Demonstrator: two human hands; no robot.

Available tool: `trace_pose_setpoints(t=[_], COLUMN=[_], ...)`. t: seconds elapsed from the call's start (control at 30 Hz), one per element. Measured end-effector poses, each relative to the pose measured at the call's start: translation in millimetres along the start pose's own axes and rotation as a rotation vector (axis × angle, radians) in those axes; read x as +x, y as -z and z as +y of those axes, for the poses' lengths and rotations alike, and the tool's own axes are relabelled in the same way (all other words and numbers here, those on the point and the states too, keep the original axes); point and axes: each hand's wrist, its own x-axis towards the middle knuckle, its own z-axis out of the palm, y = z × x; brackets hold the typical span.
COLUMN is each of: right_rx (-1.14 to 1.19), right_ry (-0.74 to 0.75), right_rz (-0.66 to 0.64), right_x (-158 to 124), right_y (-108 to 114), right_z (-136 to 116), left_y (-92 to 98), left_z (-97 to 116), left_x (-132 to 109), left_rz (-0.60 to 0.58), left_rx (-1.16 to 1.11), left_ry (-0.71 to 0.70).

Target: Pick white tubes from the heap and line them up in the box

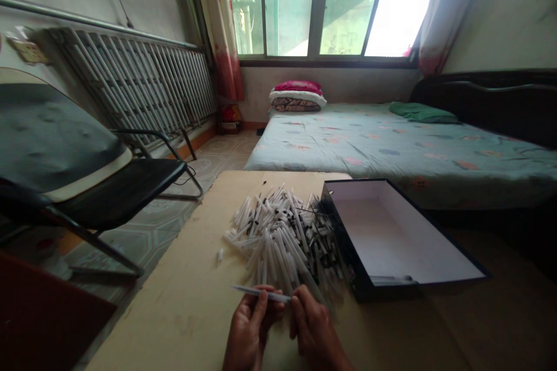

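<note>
Both my hands are low in the head view, over the near part of a tan table (pixel 187 301). My left hand (pixel 250 327) and my right hand (pixel 315 330) are closed together on one thin white pen (pixel 261 293), held level with its tip pointing left. Just beyond my fingers lies a big heap of white pens with black parts (pixel 282 235). One small loose pen part (pixel 220 255) lies left of the heap.
An open dark box with a white inside (pixel 391 232) stands right of the heap, a pen lying at its near end. A black chair (pixel 87 185) is on the left, a radiator behind it. A bed (pixel 391 145) and window lie beyond the table.
</note>
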Motion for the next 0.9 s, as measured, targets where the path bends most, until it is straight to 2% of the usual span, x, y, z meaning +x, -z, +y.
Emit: trace_pose_setpoints(t=[0.1,0.17,0.37,0.53,0.7,0.9], right_rx=[0.105,0.14,0.147,0.207,0.168,0.199], right_ry=[-0.14,-0.18,-0.102,-0.167,-0.104,-0.163], right_rz=[-0.086,-0.115,-0.106,-0.13,-0.133,-0.129], right_x=[1,1,4,8,9,11], right_y=[1,3,5,6,10,8], right_z=[-1,-2,-4,-5,-7,-6], left_y=[-0.6,-0.9,-1.5,-2.9,-3.1,-2.0], left_z=[-1,0,-1,0,-2,-4], left_x=[-1,0,2,3,5,6], left_rz=[-0.009,0.006,-0.006,-0.024,-0.01,-0.031], left_rx=[0.005,0.005,0.004,0.009,0.0,-0.003], left_ry=[0.003,-0.004,-0.009,-0.021,-0.025,-0.019])
